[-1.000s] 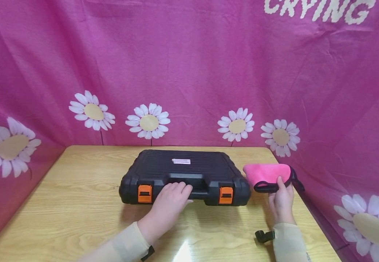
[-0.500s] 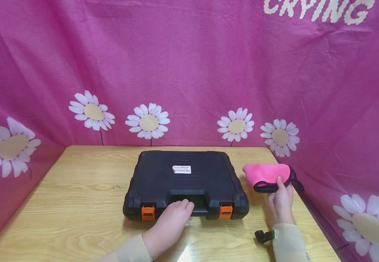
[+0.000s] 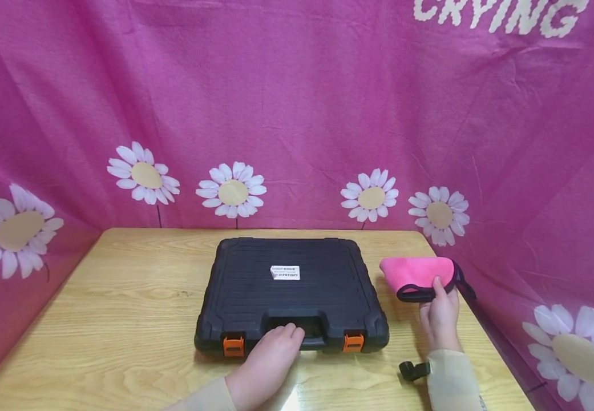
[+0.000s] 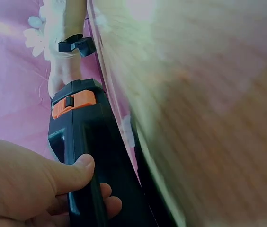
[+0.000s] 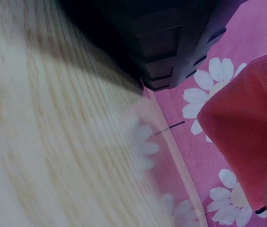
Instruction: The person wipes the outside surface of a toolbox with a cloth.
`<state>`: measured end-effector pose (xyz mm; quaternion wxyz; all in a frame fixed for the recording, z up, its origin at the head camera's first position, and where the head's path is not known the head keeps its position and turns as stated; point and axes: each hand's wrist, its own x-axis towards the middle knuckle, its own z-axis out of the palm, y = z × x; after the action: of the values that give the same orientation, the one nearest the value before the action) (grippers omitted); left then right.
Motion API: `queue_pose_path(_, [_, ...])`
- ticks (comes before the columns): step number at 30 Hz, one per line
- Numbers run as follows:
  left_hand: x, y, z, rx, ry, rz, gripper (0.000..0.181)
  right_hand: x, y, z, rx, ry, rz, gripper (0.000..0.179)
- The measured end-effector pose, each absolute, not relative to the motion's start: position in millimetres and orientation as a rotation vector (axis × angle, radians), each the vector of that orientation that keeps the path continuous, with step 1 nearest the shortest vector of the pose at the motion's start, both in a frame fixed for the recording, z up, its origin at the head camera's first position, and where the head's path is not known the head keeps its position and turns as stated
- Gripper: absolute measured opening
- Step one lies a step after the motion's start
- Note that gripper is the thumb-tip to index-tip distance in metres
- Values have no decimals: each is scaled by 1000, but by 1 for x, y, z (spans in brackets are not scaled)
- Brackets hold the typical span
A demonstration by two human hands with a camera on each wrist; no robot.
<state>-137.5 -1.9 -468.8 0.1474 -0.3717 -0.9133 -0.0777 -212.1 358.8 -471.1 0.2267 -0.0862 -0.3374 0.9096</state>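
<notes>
A black hard plastic carrying case (image 3: pixel 286 297) with a white label on its lid lies over the middle of the table, handle side toward me. My left hand (image 3: pixel 271 365) grips the case's handle (image 3: pixel 314 344); in the left wrist view the thumb lies over the handle (image 4: pixel 84 203) and fingertips show on the other side. Orange latches (image 3: pixel 353 343) flank the handle, both looking fastened. To the right of the case, my right hand (image 3: pixel 443 319) holds a folded pink cloth (image 3: pixel 415 271) with black edging, thumb on top. The right wrist view shows the cloth (image 5: pixel 242 118) apart from the case.
The wooden table (image 3: pixel 122 319) stands against a magenta curtain (image 3: pixel 297 114) printed with daisies. The curtain also borders the left and right sides. A black wrist camera mount (image 3: pixel 413 371) sticks out from my right sleeve.
The case's front edge has come down toward the table, so more of its lid shows. My left hand has lowered with the handle. The right hand and pink cloth have stayed in place.
</notes>
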Motion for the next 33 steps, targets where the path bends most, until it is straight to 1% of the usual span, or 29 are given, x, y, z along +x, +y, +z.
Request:
queue_pose_path(3, [-135,-1,-472,-1073,-2643,-214,16,-211,360,-472,-249,-918,2513,37])
queue_pose_path(12, [-133,-2,-480,-1113,-2781,-257,22,-212,359,-473,-200,-875,2523,36])
queue_pose_path(15, [-132,-2,-479,-1132,-2805,-268,22,-212,359,-474,-187,-883,2521,38])
queue_pose_path(19, [-130,-2,-477,-1138,-2804,-282,21,-211,360,-475,-189,-908,2516,47])
queue_pose_path(22, [-129,-2,-476,-1151,-2807,-306,21,-211,360,-475,-197,-907,2516,50])
queue_pose_path(28, [-128,-2,-474,-1193,-2836,-353,20,-211,359,-476,-182,-901,2499,38])
queue_pose_path(30, [-128,-1,-474,-1192,-2838,-352,20,-211,359,-476,-172,-921,2482,37])
queue_pose_path(33, [-128,0,-474,-1184,-2839,-349,21,-212,360,-475,-185,-936,2468,41])
